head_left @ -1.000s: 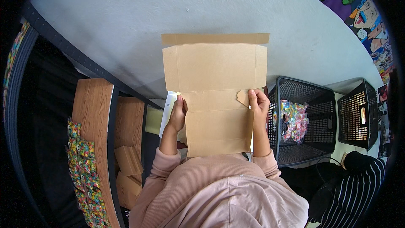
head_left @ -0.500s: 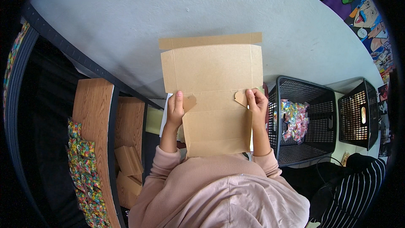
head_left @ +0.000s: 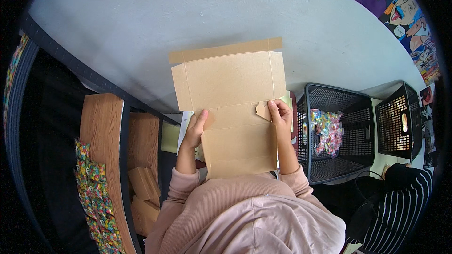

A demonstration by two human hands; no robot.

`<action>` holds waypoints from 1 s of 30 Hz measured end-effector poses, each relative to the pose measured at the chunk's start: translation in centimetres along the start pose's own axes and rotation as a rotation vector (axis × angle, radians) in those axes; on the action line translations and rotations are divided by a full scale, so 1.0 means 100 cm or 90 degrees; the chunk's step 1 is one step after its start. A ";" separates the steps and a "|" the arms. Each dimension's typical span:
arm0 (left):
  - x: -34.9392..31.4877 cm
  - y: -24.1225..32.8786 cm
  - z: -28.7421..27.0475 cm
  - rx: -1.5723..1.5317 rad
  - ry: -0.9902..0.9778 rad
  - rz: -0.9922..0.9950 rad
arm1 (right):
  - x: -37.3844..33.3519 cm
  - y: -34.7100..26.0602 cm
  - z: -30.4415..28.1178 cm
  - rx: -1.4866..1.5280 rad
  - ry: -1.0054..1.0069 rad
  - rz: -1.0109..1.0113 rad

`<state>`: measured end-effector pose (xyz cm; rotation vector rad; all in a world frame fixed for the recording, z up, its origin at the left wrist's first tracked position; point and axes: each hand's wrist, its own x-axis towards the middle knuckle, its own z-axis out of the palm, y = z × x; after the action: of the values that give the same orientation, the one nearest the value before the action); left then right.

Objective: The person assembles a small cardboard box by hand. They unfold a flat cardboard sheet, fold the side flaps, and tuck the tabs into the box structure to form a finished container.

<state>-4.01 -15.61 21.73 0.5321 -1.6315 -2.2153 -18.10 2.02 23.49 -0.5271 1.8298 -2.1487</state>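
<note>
In front of my body I hold a flat, unfolded brown cardboard box [head_left: 230,82] with crease lines and side flaps. My left hand [head_left: 195,129] grips its left edge at the middle section, thumb on top beside a small folded tab. On the opposite edge, my right hand [head_left: 279,113] pinches the cardboard next to a rounded flap [head_left: 263,111] that is bent inward. The fingers beneath the sheet are partly hidden. The box's lower panel reaches down to my pink top, and its far panel tilts up before the pale wall.
Right of me stand a black plastic crate [head_left: 351,131] holding small colourful packets [head_left: 327,131] and another black crate [head_left: 398,124]. To the left, a wood-topped shelf [head_left: 101,124] has strips of colourful packets [head_left: 96,193]; folded cardboard [head_left: 143,186] lies lower down. Striped dark cloth [head_left: 405,202] is at lower right.
The cardboard box and both hands have shifted slightly left, and the sheet has tilted a little, its left side lower. Both hands keep their hold.
</note>
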 end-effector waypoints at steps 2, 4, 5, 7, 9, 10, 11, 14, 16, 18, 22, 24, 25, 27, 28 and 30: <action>0.003 -0.006 -0.008 0.015 -0.016 -0.002 | 0.002 -0.003 -0.001 0.084 -0.013 -0.019; 0.004 -0.006 -0.008 0.021 -0.034 -0.011 | 0.014 -0.009 -0.002 0.214 -0.023 -0.064; 0.004 -0.006 -0.006 0.020 -0.019 -0.002 | 0.020 -0.008 -0.006 0.226 -0.004 -0.046; 0.001 0.003 0.007 0.019 0.016 0.018 | 0.033 -0.013 -0.003 0.090 0.050 -0.081; 0.002 0.006 0.016 0.017 0.059 0.035 | 0.038 -0.024 0.002 0.041 0.075 -0.095; 0.002 0.007 0.019 0.016 0.080 0.043 | 0.041 -0.023 0.001 -0.017 0.085 -0.145; 0.002 0.004 0.015 0.023 0.049 0.038 | 0.043 -0.019 0.000 -0.075 0.094 -0.194; 0.003 -0.002 0.003 0.049 -0.005 0.028 | 0.043 -0.024 0.002 -0.214 0.133 -0.301; 0.001 0.001 0.006 0.069 0.010 0.035 | 0.041 -0.029 0.002 -0.333 0.143 -0.357; 0.001 -0.002 0.001 0.095 0.001 0.051 | 0.039 -0.032 0.005 -0.383 0.158 -0.399; -0.002 -0.002 0.006 0.069 0.023 0.063 | 0.037 -0.035 0.008 -0.443 0.138 -0.466; -0.004 0.005 0.008 0.053 0.028 0.042 | 0.038 -0.038 0.007 -0.181 0.043 -0.396; -0.004 0.007 0.008 0.044 0.031 0.033 | 0.038 -0.040 0.005 -0.052 -0.004 -0.357; -0.004 0.003 0.003 0.039 0.007 0.026 | 0.043 -0.042 -0.006 -0.044 -0.112 -0.312; -0.004 0.000 0.000 0.036 -0.005 0.022 | 0.043 -0.041 -0.006 0.011 -0.128 -0.255; -0.002 -0.006 -0.005 0.040 -0.015 0.002 | 0.042 -0.042 -0.005 0.119 -0.158 -0.140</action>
<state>-3.61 -15.80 21.07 0.5206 -1.7178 -2.1820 -21.97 1.31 27.95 -0.9405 1.4819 -2.2437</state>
